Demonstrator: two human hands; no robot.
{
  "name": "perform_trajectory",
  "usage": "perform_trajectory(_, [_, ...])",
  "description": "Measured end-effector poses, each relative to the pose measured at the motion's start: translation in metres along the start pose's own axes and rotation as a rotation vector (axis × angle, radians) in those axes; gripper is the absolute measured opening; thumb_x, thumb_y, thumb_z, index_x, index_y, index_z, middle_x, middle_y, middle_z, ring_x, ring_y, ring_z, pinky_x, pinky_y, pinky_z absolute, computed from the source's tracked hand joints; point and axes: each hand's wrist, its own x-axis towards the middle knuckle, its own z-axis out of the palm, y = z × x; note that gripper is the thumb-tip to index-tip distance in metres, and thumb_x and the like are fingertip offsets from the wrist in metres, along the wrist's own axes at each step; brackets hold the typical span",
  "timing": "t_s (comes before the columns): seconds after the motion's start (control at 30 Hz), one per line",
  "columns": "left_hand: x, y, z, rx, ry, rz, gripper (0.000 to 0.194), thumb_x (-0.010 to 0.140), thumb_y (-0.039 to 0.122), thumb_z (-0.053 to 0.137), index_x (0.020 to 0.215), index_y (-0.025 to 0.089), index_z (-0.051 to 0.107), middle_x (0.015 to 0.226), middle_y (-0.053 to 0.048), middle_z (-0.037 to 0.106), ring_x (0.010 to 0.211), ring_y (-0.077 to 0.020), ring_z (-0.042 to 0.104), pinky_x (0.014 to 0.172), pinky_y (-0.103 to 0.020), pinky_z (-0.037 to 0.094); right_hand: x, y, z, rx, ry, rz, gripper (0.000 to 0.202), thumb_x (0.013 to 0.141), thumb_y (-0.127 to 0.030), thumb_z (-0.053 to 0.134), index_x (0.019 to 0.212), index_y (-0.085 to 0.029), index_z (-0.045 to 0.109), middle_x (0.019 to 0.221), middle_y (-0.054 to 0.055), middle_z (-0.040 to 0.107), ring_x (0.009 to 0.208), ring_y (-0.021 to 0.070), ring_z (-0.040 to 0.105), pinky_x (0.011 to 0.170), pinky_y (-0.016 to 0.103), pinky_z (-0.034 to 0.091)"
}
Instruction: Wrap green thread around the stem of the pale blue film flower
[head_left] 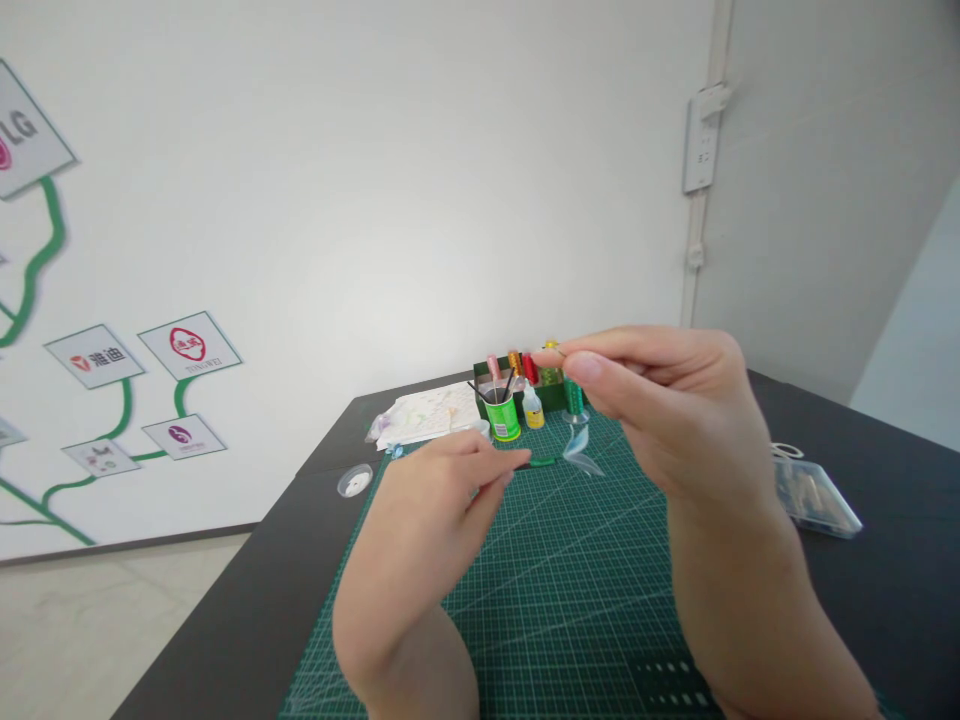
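My left hand (450,485) is closed, its thumb and fingers pinching a thin green-wrapped stem (544,461). From the stem's right end spread pale blue, translucent petals (579,443). Higher and to the right, my right hand (667,410) is closed too, thumb against forefinger. Something very thin seems to lie at those fingertips, too fine to name. Beyond the hands, a green spool of thread (574,397) stands on a clear base, partly behind my right fingers. Both hands are above the green cutting mat (555,590).
At the back are a green can (503,417) of dark sticks, a small glue bottle (532,408) and a dark box (555,397) of colored spools. A white tray (427,415) and round dish (355,481) stand left. A clear plastic case (817,498) and scissors handles (787,451) lie right.
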Motion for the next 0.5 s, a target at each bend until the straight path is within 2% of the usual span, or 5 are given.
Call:
perform_trajectory(0.13, [-0.008,0.007,-0.004,-0.054,-0.051,0.107,0.032,0.105,0.018,0.054,0.122,0.031,0.078,0.092,0.002,0.074,0.079,-0.0138,0.068,0.067,-0.026,0.051,0.008,0.011,0.001,-0.055,0.018,0.040,0.007,0.084,-0.031,0.081,0.085,-0.029,0.087,0.071,0.002,0.077,0.058,0.0141,0.059,0.049,0.028,0.044])
perform_trajectory(0.27, [-0.015,0.011,-0.008,0.024,0.028,0.183,0.032,0.107,0.021,0.049,0.118,0.025,0.079,0.084,0.001,0.071,0.069,-0.0131,0.066,0.058,-0.025,0.048,0.015,0.020,0.005,-0.042,-0.013,0.098,0.008,0.084,-0.030,0.079,0.086,-0.027,0.087,0.080,0.004,0.080,0.076,0.0202,0.070,0.065,0.034,0.055])
perform_trajectory(0.5, [-0.030,0.013,-0.014,0.079,0.102,0.232,0.030,0.107,0.018,0.047,0.119,0.024,0.075,0.084,0.001,0.070,0.067,-0.0122,0.065,0.056,-0.024,0.047,0.019,0.031,0.014,-0.069,-0.095,0.157,0.014,0.084,-0.034,0.078,0.083,-0.023,0.086,0.078,0.006,0.078,0.075,0.0199,0.067,0.060,0.032,0.048])
